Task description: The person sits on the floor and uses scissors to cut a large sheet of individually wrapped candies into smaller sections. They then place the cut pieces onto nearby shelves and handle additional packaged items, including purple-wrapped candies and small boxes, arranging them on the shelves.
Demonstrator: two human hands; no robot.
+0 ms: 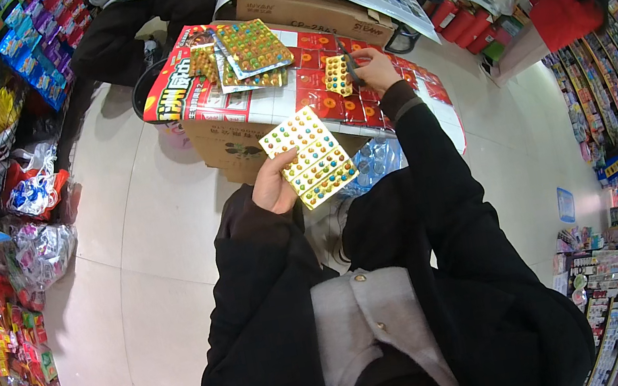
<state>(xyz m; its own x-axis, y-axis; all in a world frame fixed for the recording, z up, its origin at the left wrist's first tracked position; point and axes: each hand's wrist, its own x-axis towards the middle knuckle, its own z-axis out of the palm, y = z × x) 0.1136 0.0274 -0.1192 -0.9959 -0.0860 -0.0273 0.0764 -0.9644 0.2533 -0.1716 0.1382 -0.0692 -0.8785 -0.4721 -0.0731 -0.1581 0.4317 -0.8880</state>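
My left hand (276, 185) holds a yellowish sheet (311, 152) dotted with rows of small coloured beads or domes, its thumb on top. Over the red printed sheet on the box, my right hand (375, 70) grips dark-handled scissors (350, 66). Beside the scissors is a small cut piece (337, 75) of similar dotted sheet; whether the blades touch it is unclear. Farther left, a stack of dotted sheets (254, 46) with gold, green and blue domes lies on a colourful poster (176, 92).
Cardboard boxes (221, 143) support the printed sheets. Another box (284, 10) stands behind. A person in dark trousers (133, 23) sits at the upper left; a person in red (562, 19) is at the right. Packaged goods (45, 249) hang along the left.
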